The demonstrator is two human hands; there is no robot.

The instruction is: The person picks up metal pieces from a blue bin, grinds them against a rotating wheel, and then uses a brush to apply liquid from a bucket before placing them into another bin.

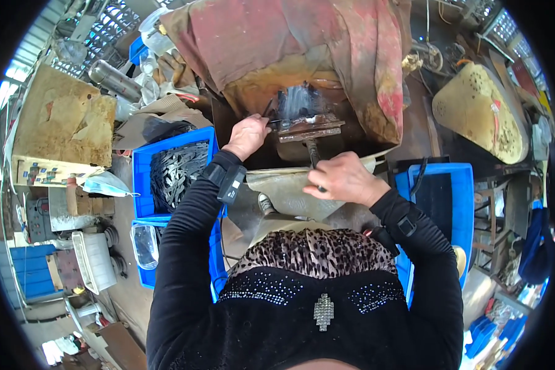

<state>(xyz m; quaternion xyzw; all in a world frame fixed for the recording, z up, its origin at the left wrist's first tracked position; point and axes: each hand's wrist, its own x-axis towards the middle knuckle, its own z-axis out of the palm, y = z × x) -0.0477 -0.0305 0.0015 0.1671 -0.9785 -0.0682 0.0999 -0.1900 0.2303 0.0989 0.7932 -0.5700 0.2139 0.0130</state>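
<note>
A rusty metal fixture [311, 127] stands in front of me inside a cloth-hung housing. A whitish spray or blur [299, 102] shows just behind it, over a dark block. My left hand [248, 137] is closed at the fixture's left side, its fingertips pinching a thin dark strip [268, 108] that points up and away. My right hand [346, 179] is wrapped round a metal handle [313, 153] that runs up to the fixture's underside. The handle's lower end is hidden in the fist.
Left of my knees, a blue crate [137, 179] holds many dark metal strips. Another blue crate [465, 216] stands at my right. A stained reddish cloth [259, 40] drapes over the housing. Worn yellowish panels [65, 120] flank the far left; a yellowish padded piece [481, 114] lies far right.
</note>
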